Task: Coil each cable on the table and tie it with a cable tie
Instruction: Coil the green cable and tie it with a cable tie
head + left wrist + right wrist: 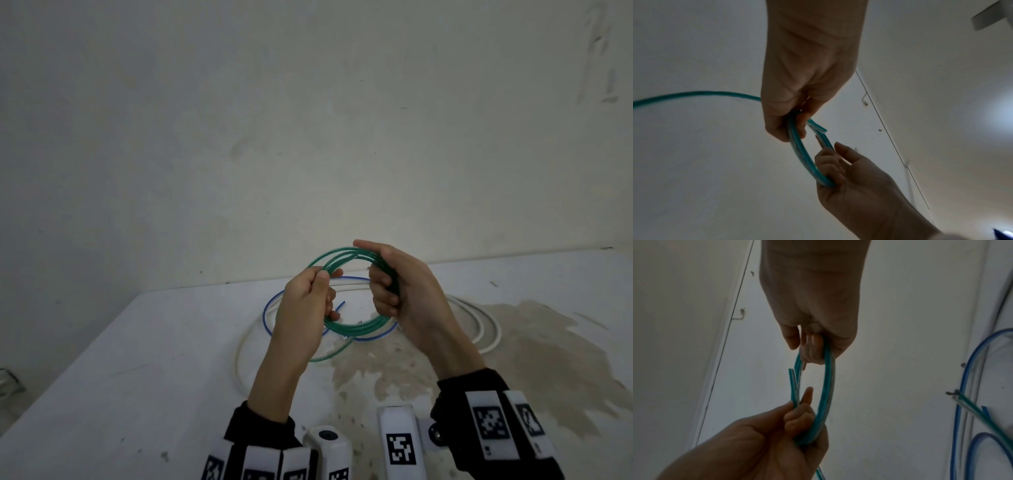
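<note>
Gripping opposite sides of the thin green plastic cable (356, 327), left hand (306, 301) and right hand (399, 286) keep its loops gathered above the white table (137, 359).

The cable (356, 327) in the middle of the picture is green. Under it lie a blue cable (265, 317) and a white cable (493, 330) on a white table (137, 359) with a brown stain (534, 342) at the right. Low in the picture, the wrist bands (489, 423) are white with black square patterns, and the sleeves (452, 387) are black.
</note>
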